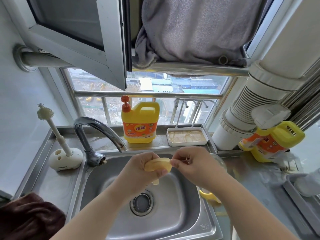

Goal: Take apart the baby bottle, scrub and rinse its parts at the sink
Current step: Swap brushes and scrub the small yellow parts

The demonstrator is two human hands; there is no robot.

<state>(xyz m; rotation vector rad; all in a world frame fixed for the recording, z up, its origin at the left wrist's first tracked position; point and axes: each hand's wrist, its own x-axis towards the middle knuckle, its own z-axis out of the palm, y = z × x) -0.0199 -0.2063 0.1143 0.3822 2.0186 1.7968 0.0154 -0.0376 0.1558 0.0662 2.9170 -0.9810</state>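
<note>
Steel counter (57, 184), brush stand (65, 159), brown cloth (29, 220), detergent jug (270, 141)

Both bare forearms reach forward, converging at centre. Left hand (143, 168) curls fingers round yellow plastic bottle collar (158, 164). Right hand (194, 163) palm down, fingertips pinching at collar's right edge.

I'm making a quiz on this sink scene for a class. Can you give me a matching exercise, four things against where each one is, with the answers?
Things:
1. bottle brush
2. yellow collar
3. upright detergent jug
4. brown cloth

Places:
A. on the ledge behind the sink, under the window
B. held in the left hand over the basin
C. standing in a white holder left of the tap
D. lying at the counter's near left corner

Pairs: 1-C, 2-B, 3-A, 4-D
</note>
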